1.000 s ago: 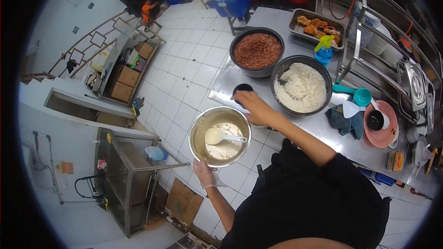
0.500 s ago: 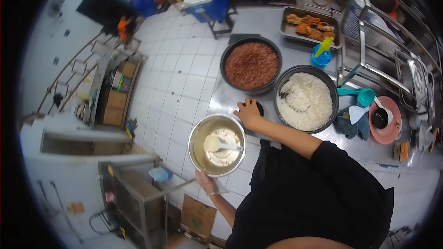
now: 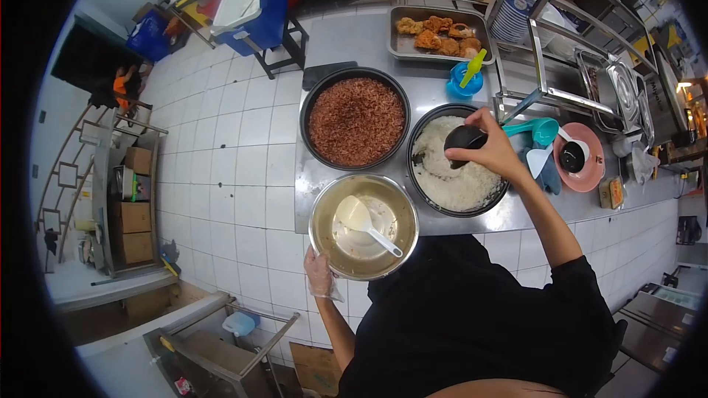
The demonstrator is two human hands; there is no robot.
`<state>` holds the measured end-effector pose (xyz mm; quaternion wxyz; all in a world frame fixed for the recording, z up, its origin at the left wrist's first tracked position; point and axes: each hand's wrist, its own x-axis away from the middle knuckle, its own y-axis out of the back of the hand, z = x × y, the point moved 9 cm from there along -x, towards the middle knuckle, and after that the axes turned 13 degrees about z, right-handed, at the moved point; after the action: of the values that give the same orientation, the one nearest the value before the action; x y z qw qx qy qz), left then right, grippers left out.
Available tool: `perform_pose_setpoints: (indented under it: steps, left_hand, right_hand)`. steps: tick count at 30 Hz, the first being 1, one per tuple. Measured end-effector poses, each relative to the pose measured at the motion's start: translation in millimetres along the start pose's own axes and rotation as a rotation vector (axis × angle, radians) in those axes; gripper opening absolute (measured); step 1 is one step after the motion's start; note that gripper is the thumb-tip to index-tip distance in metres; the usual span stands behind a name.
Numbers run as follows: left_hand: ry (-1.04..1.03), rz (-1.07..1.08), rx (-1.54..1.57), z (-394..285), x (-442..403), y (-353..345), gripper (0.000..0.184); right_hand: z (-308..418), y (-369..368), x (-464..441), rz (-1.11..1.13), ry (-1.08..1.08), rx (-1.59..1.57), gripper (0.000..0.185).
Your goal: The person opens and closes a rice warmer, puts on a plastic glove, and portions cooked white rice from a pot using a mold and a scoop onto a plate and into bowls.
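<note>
My left hand, in a clear plastic glove, is closed on the rim of a steel bowl. A white rice paddle lies inside that bowl, with bits of food on its bottom. My right hand grips a small black bowl above the white rice in a round black pan. The rice has a hollow on its left side. Beside it stands another black pan full of reddish-brown rice.
On the steel table are a tray of fried chicken, a blue bottle with yellow top, a teal scoop and a pink plate with a black ladle. A metal rack borders the right. A person in orange is far left.
My right hand has lifted the small black bowl from the table's front edge to over the white rice. The steel bowl has come nearer the table, and the view has shifted.
</note>
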<state>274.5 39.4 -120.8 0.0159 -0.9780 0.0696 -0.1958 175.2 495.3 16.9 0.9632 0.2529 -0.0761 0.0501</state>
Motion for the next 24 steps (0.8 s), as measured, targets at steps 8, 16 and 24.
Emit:
perform_pose_setpoints:
  steps: [8, 16, 24]
  left_hand:
    - [-0.077, -0.214, -0.506, 30, -12, 8, 0.025]
    - [-0.168, -0.504, -0.107, 51, -2, -4, 0.029]
    - [-0.185, -0.512, -0.083, 44, -6, -6, 0.026]
  right_hand:
    - [1, -41, -19, 0.058, 0.207, 0.333, 0.064]
    - [-19, -89, -20, 0.241, 0.459, 0.895, 0.057]
    - [-29, -100, -30, 0.551, 0.515, 0.997, 0.061]
